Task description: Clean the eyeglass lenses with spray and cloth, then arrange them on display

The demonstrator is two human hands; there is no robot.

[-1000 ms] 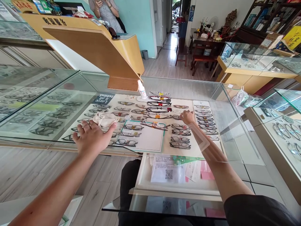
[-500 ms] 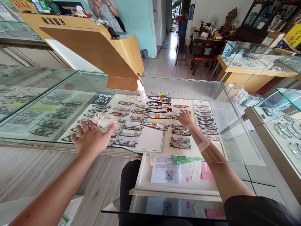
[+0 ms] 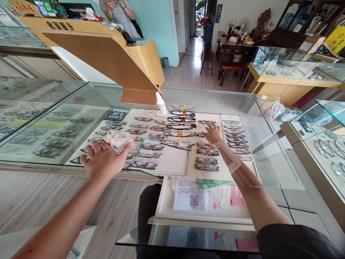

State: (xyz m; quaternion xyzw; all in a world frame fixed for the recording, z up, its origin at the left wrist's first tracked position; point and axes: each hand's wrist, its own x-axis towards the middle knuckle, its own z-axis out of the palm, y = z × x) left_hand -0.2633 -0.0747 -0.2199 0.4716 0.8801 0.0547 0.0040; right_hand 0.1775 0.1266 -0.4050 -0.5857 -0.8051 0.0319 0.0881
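Observation:
My left hand (image 3: 106, 160) is open, its fingers spread over the left part of the glass showcase (image 3: 229, 94). Just beyond its fingers and thumb lies a crumpled cream cloth (image 3: 118, 138), which the hand may be touching. On the right, my right hand (image 3: 212, 133) is open too, fingers stretched out on the glass, with nothing seen in it. Between the hands, a column of glasses (image 3: 181, 126) with orange and red tags runs toward the far side. Nearest of these is a clear-lensed pair of glasses (image 3: 177, 144). A white spray bottle (image 3: 161, 103) stands upright behind.
More eyeglass frames (image 3: 206, 163) lie in rows beneath the glass. Close to my body, an open drawer (image 3: 164, 208) holds papers. A wooden cash counter (image 3: 107, 54) rises at the far left, with a person (image 3: 125, 21) behind it. Another display case (image 3: 330, 144) stands right.
The view has shifted very slightly. Both hands stay where they were, and the cloth, bottle and glasses have not visibly moved.

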